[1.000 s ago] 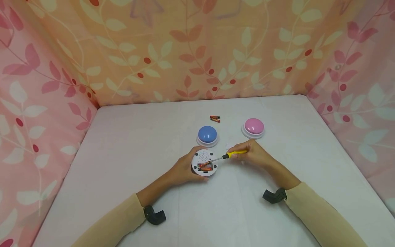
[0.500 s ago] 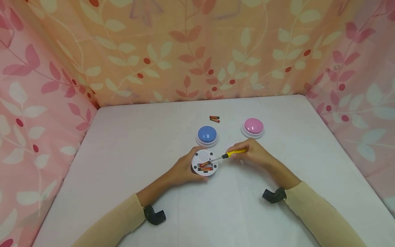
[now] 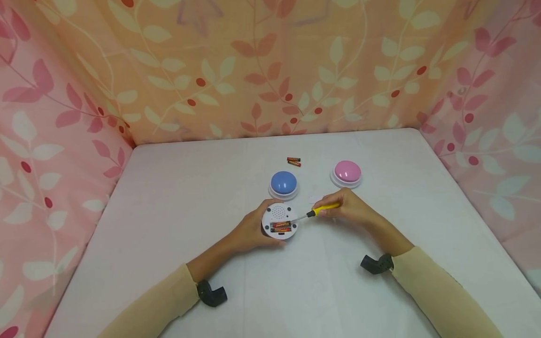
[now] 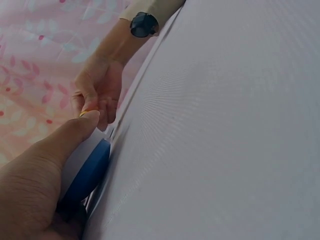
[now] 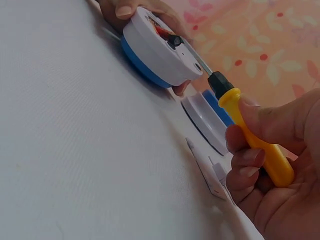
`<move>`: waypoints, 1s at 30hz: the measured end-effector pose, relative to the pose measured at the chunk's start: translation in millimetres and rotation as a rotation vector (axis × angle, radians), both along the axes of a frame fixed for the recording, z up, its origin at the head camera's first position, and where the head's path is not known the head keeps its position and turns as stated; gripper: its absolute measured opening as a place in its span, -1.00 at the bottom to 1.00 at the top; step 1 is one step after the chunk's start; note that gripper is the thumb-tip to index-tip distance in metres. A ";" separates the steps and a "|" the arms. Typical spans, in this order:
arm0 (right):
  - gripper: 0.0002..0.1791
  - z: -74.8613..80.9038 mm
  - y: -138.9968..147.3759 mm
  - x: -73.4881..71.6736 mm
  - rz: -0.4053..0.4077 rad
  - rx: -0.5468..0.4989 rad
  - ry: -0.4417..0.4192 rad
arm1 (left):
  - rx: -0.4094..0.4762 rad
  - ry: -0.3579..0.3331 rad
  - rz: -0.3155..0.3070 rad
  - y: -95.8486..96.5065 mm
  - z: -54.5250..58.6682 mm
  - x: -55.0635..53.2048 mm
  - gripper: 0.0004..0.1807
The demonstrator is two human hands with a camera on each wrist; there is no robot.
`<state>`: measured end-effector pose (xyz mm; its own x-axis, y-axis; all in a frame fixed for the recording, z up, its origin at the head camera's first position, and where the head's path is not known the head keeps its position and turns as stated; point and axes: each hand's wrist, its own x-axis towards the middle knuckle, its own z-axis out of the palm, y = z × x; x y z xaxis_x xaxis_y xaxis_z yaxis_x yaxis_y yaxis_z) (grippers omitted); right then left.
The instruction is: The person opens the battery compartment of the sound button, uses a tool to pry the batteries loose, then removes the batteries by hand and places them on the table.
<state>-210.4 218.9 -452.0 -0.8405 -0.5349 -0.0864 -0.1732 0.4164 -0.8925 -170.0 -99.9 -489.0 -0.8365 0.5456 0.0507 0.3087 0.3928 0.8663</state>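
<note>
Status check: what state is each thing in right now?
Held button: underside up, gripped by left hand
Batteries inside it: two, side by side, exposed
Screwdriver: gripped by right hand, tip by the batteries, contact unclear
Standing blue button: dome up on table
Pink button: dome up
Loose batteries: two, lying beyond standing blue button
White pieces: lying by right hand, indistinct

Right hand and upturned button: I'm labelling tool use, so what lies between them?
The shaft and black collar of the yellow-handled screwdriver, as the head and right wrist views show.
</note>
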 end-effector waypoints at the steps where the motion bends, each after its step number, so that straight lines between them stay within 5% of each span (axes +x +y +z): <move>1: -0.76 0.1 0.2 0.0 0.001 0.001 0.003 | 0.001 0.001 0.002 -0.1 0.1 -0.1 0.19; 16: -0.78 22.2 5.4 6.0 -0.021 0.076 0.010 | -0.018 -0.025 0.034 0.4 0.3 -0.5 0.20; 30: -0.75 55.0 -8.7 32.4 0.115 0.132 0.283 | -0.003 -0.027 0.027 1.1 -1.3 -2.4 0.19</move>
